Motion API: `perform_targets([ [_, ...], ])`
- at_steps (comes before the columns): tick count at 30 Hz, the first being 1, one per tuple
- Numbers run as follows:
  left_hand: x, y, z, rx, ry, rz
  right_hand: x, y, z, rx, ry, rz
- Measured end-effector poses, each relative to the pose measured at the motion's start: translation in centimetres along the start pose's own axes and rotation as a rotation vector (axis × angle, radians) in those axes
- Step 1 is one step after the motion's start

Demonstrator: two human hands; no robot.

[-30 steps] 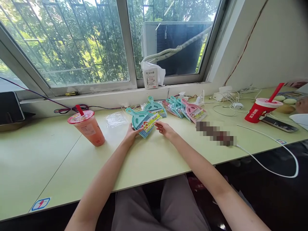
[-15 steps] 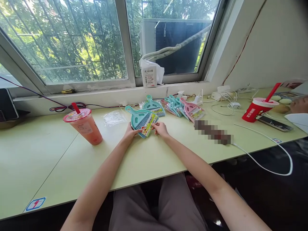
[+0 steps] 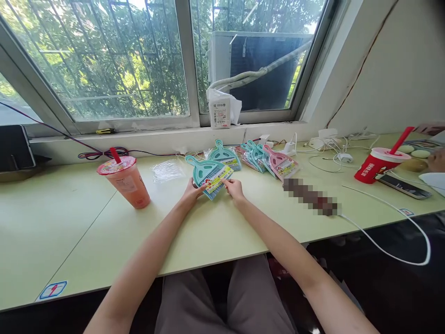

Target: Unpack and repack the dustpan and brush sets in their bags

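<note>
A teal mini dustpan (image 3: 200,170) with its brush is held over the table, handle pointing up and left. My left hand (image 3: 192,194) is closed on its lower left edge, thumb across the front. A yellow printed label card (image 3: 219,180) lies across the front of the dustpan. Grey brush bristles (image 3: 216,192) show below the card. My right hand (image 3: 234,189) pinches the card's right end between thumb and fingers. Just behind, another teal dustpan set (image 3: 222,152) with a yellow label lies on the table.
More teal dustpan sets (image 3: 255,153) and a pink one (image 3: 279,160) lie to the right. Clear plastic wrap (image 3: 168,170) is at the left. A drink cup (image 3: 128,183) stands left, a red cup (image 3: 377,166) right, near cables and a phone (image 3: 405,186). Another person's hand (image 3: 436,160) shows far right.
The yellow card has turned flatter across the dustpan, and more bristles show beneath it. Both hands keep their hold. The whole view has shifted slightly.
</note>
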State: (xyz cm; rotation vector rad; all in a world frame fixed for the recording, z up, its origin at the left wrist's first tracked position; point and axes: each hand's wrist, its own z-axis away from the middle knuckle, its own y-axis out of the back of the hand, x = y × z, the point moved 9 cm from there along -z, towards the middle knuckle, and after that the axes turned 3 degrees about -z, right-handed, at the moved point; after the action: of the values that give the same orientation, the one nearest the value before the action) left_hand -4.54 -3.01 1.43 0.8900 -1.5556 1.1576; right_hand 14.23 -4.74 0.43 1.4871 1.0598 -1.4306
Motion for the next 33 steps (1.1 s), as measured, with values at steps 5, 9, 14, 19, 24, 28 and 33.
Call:
perform_targets([
  [5, 0.7, 0.0, 0.4, 0.036, -0.029, -0.081, -0.1, -0.2, 0.5, 0.006, 0.005, 0.133],
  [9, 0.9, 0.5, 0.3, 0.095, -0.048, -0.091, -0.7, -0.3, 0.6, -0.004, 0.034, 0.006],
  [14, 1.2, 0.9, 0.0, 0.124, -0.096, -0.077, -1.6, 1.1, 0.8, 0.116, 0.041, -0.173],
  [19, 1.2, 0.2, 0.0, 0.064, -0.091, -0.062, -1.6, -2.2, 1.4, -0.252, -0.082, -0.322],
  [24, 1.1, -0.3, 0.1, 0.025, -0.08, -0.093, -1.0, -2.4, 1.1, -0.277, -0.11, -0.342],
  [28, 1.0, -0.9, 0.1, -0.025, -0.068, -0.109, -0.7, -1.9, 0.7, -0.246, -0.1, -0.369],
  [33, 0.8, 0.4, -0.2, 0.052, -0.028, -0.188, -1.2, -1.5, 0.5, -0.24, -0.07, -0.419],
])
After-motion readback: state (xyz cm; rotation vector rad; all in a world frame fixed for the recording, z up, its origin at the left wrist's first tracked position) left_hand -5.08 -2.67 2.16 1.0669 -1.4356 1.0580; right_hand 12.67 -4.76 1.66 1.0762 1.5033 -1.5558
